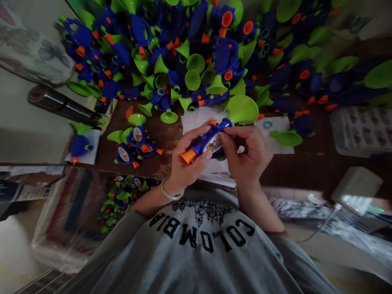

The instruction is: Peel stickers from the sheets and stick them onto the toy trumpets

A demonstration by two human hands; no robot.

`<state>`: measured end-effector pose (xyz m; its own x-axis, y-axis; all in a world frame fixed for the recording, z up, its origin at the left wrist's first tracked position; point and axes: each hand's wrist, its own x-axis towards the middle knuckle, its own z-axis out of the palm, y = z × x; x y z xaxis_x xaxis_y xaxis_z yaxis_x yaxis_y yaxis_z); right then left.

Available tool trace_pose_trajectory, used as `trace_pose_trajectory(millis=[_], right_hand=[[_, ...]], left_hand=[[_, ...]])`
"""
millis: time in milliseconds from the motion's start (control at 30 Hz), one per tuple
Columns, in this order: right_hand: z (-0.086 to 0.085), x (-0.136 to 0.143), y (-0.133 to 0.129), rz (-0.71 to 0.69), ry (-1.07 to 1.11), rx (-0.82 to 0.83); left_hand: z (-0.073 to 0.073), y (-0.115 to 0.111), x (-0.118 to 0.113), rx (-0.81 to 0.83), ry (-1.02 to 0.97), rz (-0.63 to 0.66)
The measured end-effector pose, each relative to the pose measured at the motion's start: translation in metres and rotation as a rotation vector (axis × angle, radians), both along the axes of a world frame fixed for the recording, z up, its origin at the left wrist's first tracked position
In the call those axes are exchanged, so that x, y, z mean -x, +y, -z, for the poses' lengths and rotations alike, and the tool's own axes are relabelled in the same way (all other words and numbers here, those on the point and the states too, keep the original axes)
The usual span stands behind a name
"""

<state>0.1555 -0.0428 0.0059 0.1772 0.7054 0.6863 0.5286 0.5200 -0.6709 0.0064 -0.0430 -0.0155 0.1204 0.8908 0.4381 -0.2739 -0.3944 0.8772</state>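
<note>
Over the table's front edge I hold a blue toy trumpet (pixel 200 143) with a green bell (pixel 243 109) and an orange mouthpiece (pixel 188 156). My left hand (pixel 185 163) is closed round the mouthpiece end, its thumb on the lower side. With its thumb and fingertips, my right hand (pixel 251 153) presses at an oval picture sticker (pixel 214 143) on the toy's side. Beneath both hands lie white paper sheets (pixel 219 173). To the left sit several similar toys with oval stickers (pixel 124 154).
A large heap of blue and green toys (pixel 192 69) covers the back of the table. A dark bottle (pixel 61 104) lies at left, and a clear sticker tray (pixel 358 134) at right. Below the table edge is a bag of toys (pixel 122 200). A white box (pixel 357 190) with a cord sits at right.
</note>
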Motion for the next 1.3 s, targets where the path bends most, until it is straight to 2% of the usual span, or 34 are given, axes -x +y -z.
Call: trace_pose_trajectory(millis=[100,167,200,300,400,500,567,667,733,833,933,1000,1100,1200,1300], right_hand=[[0.006,-0.017,0.01,0.171,-0.073,-0.086],[0.02,-0.04,0.018,0.293,-0.073,-0.065],[0.028,-0.053,0.022,0.314,-0.093,-0.01],[0.051,-0.085,0.022,0.221,-0.286,0.301],[0.067,-0.093,0.014,0.119,-0.563,0.644],[0.078,-0.079,0.009,0.089,-0.71,0.858],[0.083,-0.067,0.011,0.074,-0.745,0.934],[0.087,-0.056,0.016,0.06,-0.745,0.994],[0.087,-0.054,0.017,0.083,-0.711,0.979],[0.087,-0.061,0.016,0.099,-0.53,0.911],[0.09,-0.074,0.021,0.067,-0.352,0.88],[0.093,-0.081,0.033,0.073,-0.302,0.873],[0.098,-0.083,0.065,0.127,-0.26,0.865],[0.101,-0.075,0.103,0.203,-0.289,0.865],[0.099,-0.065,0.126,0.262,-0.343,0.858]], left_hand=[[0.0,0.002,0.01,-0.051,0.034,-0.056],[0.002,0.006,0.028,-0.137,0.186,-0.162],[0.004,0.007,0.042,-0.192,0.322,-0.226],[0.018,0.01,0.088,-0.315,0.872,-0.364],[0.039,0.005,0.127,-0.25,1.384,-0.287],[0.051,-0.003,0.147,-0.124,1.658,-0.137],[0.053,-0.006,0.15,-0.089,1.701,-0.102],[0.055,-0.006,0.138,-0.121,1.663,-0.107],[0.062,-0.008,0.122,-0.188,1.587,-0.057],[0.078,-0.017,0.092,-0.289,1.427,0.087],[0.092,-0.028,0.07,-0.306,1.321,0.155],[0.096,-0.032,0.064,-0.281,1.287,0.133],[0.096,-0.032,0.063,-0.27,1.268,0.104],[0.095,-0.032,0.062,-0.353,1.287,0.194],[0.098,-0.031,0.056,-0.426,1.333,0.306]])
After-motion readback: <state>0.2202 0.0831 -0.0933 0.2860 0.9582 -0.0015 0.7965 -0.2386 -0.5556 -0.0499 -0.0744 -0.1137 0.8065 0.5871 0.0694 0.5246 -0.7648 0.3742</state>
